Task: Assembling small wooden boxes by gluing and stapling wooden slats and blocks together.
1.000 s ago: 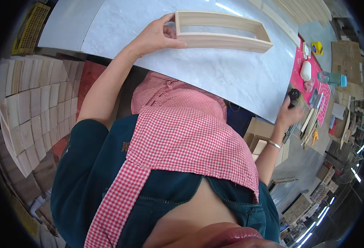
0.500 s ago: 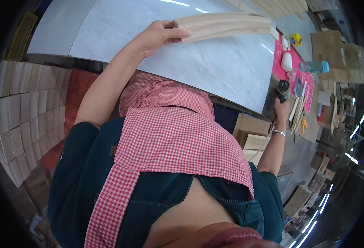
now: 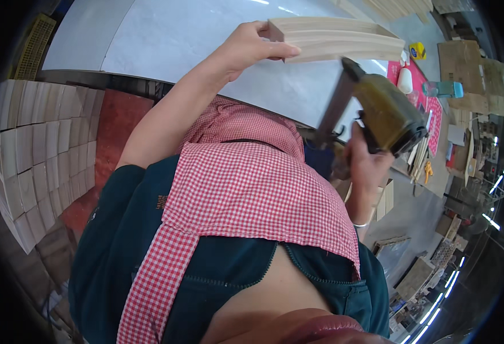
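Note:
A long pale wooden box frame point(image 3: 343, 47), with long boards along its sides, is held a little above the white marbled tabletop point(image 3: 177, 40). My left hand point(image 3: 255, 49) grips its left end, thumb on the near board and fingers behind. My right hand point(image 3: 367, 160) is wrapped round the handle of a nail gun point(image 3: 390, 112) with a dark magazine and an olive-brown body. The tool is raised over the table's near right edge. Its nose is close to the frame's near side in the picture; whether they touch, I cannot tell.
Stacked wooden blocks point(image 3: 40, 149) stand at the left by a red panel point(image 3: 120, 120). On the right, a pink mat point(image 3: 434, 123) bears a white bottle point(image 3: 405, 81), a teal-capped clear container point(image 3: 444, 89) and thin wood strips. Cardboard boxes point(image 3: 458, 66) stand behind. A yellow crate point(image 3: 34, 49) is at far left.
My right hand has lifted the nail gun from the table's right side and brought it leftward, near the frame. My left hand and the frame have shifted slightly right, and the frame has tilted.

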Tool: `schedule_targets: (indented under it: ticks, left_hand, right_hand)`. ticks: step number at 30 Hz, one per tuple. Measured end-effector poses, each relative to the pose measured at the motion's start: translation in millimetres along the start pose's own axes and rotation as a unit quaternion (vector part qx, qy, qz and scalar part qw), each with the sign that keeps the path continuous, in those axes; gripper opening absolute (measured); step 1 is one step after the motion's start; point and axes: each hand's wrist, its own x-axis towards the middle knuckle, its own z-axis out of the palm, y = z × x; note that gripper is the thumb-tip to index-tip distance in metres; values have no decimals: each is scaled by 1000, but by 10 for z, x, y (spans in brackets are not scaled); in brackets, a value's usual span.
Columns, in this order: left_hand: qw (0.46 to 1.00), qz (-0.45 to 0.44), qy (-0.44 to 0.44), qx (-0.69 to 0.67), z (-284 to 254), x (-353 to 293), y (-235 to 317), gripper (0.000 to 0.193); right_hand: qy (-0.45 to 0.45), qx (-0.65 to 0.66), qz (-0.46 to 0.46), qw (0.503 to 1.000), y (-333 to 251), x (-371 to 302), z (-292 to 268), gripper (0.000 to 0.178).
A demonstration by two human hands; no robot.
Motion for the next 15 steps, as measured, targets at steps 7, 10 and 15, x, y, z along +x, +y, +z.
schedule_targets:
  ticks: [7, 10, 15]
  left_hand:
    - [995, 19, 10, 97, -48, -110, -8, 73]
    - [995, 26, 15, 97, -67, -128, -27, 72]
    - [996, 28, 27, 82, -87, -147, -9, 68]
  right_hand:
    - [-129, -123, 31, 984, -158, -251, 386, 52]
    - [-150, -123, 40, 980, -156, -281, 426, 54]
    - [-162, -107, 62, 979, -129, -310, 453, 55]
